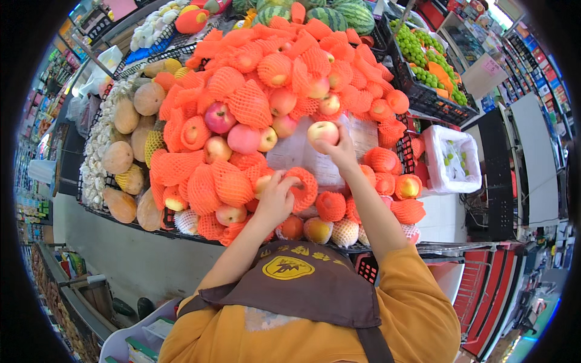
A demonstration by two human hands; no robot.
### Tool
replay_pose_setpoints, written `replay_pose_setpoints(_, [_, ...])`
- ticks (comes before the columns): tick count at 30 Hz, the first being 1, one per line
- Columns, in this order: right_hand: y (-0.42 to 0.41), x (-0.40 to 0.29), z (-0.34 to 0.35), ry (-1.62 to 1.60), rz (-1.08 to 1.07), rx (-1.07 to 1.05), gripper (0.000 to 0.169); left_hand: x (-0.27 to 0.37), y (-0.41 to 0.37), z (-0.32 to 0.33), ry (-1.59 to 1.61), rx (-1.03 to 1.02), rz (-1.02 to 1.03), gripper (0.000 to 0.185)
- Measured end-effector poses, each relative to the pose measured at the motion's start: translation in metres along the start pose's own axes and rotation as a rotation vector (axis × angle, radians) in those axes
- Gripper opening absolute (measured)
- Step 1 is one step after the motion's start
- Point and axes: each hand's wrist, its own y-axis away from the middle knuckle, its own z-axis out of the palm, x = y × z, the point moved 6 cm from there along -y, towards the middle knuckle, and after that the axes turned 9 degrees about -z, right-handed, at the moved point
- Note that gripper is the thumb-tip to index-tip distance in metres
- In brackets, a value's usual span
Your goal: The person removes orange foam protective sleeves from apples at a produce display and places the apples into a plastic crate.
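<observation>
My right hand (342, 152) grips a bare yellow-pink apple (323, 133) above the bare middle of the fruit stand. Lower and to the left, my left hand (278, 193) holds an empty-looking orange foam net sleeve (305, 188) by its edge, its rolled opening turned upward. A pale yellow apple (263, 185) lies partly hidden beside my left fingers. Around both hands are many apples in orange foam nets (248, 105). Several bare apples, among them a dark red one (220, 117) and a pink one (244, 139), sit left of the apple I hold.
Squashes (149, 99) and garlic (95, 154) fill the left side. Watermelons (327, 19) lie at the back. A black crate (435, 111) of green grapes stands at the back right, above a white lined bin (433, 159). White-netted fruit (345, 232) lines the near edge.
</observation>
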Motion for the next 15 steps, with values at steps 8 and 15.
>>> replay_pose_setpoints(8, [0.088, -0.064, 0.023, -1.095, 0.321, -0.265, 0.07, 0.029, -0.043, 0.028, 0.221, -0.192, 0.088, 0.063])
replay_pose_setpoints(15, [0.089, -0.059, -0.013, -0.348, 0.071, 0.137, 0.06, 0.078, -0.033, 0.002, 0.11, -0.076, 0.13, 0.075])
